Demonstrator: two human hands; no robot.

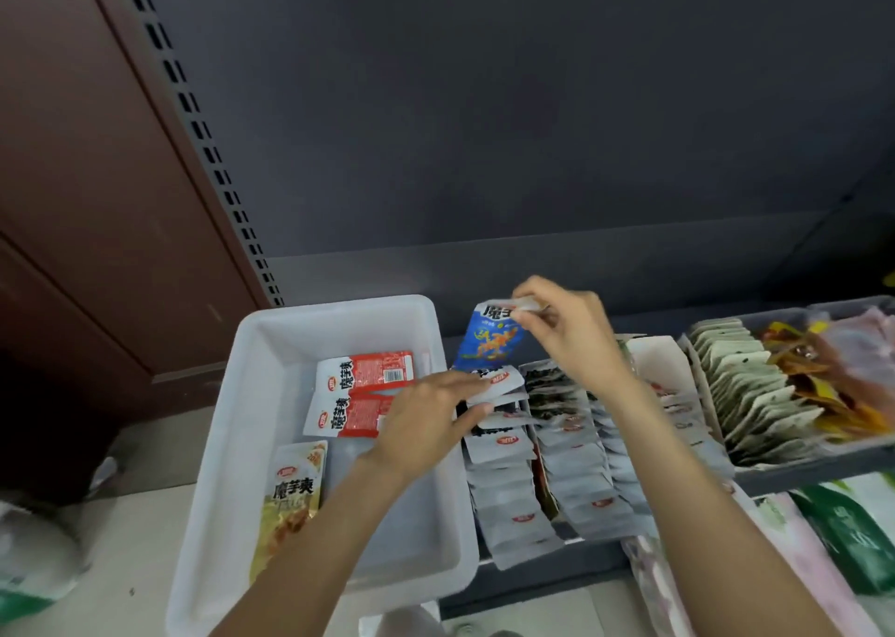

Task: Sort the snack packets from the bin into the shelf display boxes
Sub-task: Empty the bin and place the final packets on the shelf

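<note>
My right hand (564,326) pinches the top edge of a blue snack packet (489,338), which hangs upright over the back of the leftmost display row (503,472). My left hand (431,418) reaches across the rim of the white bin (252,443), its fingers and thumb pressing back the white packets (499,381) at the rear of that row. In the bin lie two red-and-white packets (361,394) and one yellow packet (290,496).
Further rows of white packets (576,462) fill the display boxes to the right. A grey tray (794,469) beyond holds pale and orange packets. Green bags (852,535) lie at the lower right. A dark shelf back panel (484,128) rises behind.
</note>
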